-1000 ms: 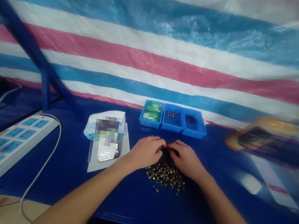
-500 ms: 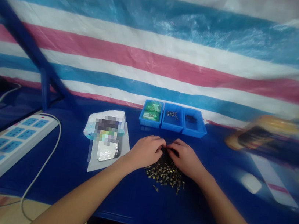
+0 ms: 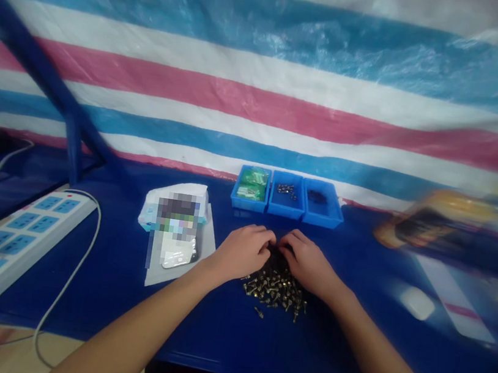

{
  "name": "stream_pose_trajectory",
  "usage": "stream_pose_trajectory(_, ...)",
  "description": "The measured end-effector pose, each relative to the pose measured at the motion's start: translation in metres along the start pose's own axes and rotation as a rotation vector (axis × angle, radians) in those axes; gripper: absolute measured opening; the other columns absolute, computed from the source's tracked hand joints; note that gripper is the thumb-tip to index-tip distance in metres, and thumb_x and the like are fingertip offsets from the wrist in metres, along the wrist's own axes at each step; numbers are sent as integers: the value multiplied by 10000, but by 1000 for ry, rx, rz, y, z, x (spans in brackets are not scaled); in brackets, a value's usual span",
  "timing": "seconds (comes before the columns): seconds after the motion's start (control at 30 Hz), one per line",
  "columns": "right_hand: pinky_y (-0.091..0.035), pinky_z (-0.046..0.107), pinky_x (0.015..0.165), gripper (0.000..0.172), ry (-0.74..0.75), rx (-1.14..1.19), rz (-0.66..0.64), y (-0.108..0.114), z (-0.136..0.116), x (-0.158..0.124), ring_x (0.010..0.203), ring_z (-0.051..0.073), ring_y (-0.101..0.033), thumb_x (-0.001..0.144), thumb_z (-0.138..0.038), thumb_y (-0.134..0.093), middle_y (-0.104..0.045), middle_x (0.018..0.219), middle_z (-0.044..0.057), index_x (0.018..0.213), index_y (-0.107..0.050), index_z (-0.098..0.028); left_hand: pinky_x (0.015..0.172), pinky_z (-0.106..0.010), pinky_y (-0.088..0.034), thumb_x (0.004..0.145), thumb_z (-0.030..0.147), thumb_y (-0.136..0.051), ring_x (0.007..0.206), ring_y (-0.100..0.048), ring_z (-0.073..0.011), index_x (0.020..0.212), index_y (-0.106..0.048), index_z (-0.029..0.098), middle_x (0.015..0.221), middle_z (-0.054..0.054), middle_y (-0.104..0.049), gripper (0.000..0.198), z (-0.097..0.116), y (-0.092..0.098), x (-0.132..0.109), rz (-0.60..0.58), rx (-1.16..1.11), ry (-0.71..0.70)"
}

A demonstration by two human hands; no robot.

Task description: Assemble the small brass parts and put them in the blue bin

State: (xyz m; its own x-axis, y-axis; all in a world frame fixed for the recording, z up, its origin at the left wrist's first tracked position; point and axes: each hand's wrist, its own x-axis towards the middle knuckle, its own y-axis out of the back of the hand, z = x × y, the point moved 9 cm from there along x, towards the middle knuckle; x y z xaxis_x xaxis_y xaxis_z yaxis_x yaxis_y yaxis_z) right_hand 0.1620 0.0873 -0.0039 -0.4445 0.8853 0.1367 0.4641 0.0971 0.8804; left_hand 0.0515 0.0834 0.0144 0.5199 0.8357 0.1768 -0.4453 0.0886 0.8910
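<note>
A heap of small brass-coloured screws lies just below and between the hands, much as in the earlier frames. Left of the left hand is a pixelated white packet. Both hands curl inward, nearly meeting at the heap's far edge, the right hand mirroring the left. Whether they grip anything, I cannot tell. Three blue bins stand ahead of them.

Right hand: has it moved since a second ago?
Yes, the right hand has shifted slightly left, judged against the blue bins.
</note>
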Motion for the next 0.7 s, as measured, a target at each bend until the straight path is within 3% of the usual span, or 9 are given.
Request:
stream_pose_trajectory(0.33, -447, 280, 768, 126, 8, 81, 34, 4, 2, 1, 864, 174, -600, 934, -158, -506, -644, 915, 25, 916, -620, -208, 749, -324, -450, 829, 125, -473, 872, -570, -195, 917, -596, 225, 876, -10, -618, 181, -1, -1, 0, 3, 0, -12)
stream_pose_trajectory(0.57, -470, 307, 849, 280, 20, 120, 87, 4, 7, 2, 927, 188, -621, 947, -148, -455, -626, 1050, 56, 1136, -639, -244, 763, -327, -452, 835, 131, -469, 896, -574, -198, 942, -596, 228, 936, -12, -639, 193, 0, -1, -1, 5, -2, -12)
stream_pose_trajectory(0.7, -476, 314, 854, 294, 23, 134, 106, 6, 7, 1, 912, 187, -624, 948, -143, -431, -610, 1048, 57, 1119, -646, -248, 753, -323, -449, 829, 130, -467, 891, -576, -195, 934, -596, 226, 934, -12, -639, 192, 0, -1, -1, 4, 4, -11)
